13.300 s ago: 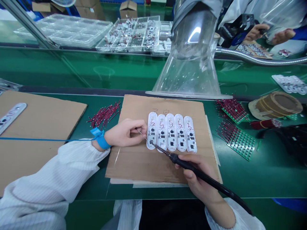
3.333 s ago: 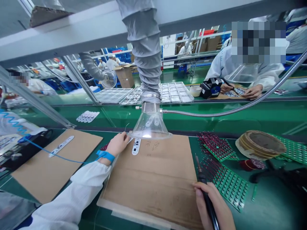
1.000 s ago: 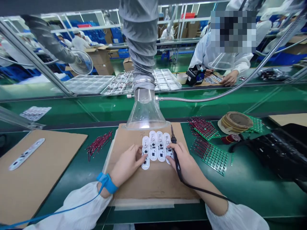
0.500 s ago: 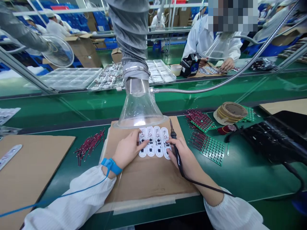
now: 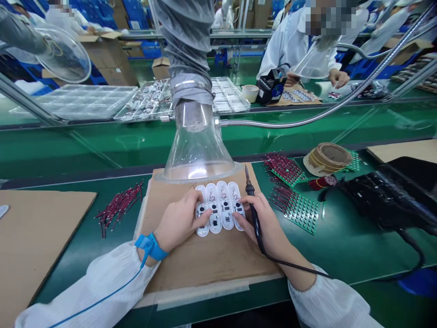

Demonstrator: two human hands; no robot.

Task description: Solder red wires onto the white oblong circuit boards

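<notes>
white boards (image 5: 225, 210) between clamped hands (image 5: 181, 217), soldering iron (image 5: 256, 223) in right, clear hood (image 5: 198, 152) just beyond

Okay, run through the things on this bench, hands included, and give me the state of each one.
White boards: four, side by side on cardboard
Left hand: touching the leftmost board
Soldering iron: held, tip off the boards
Right hand: holding the iron, touching the rightmost board
Red wires: loose pile
Clear funnel: mouth facing down
Blue wrist strap: wrapped around left wrist
</notes>
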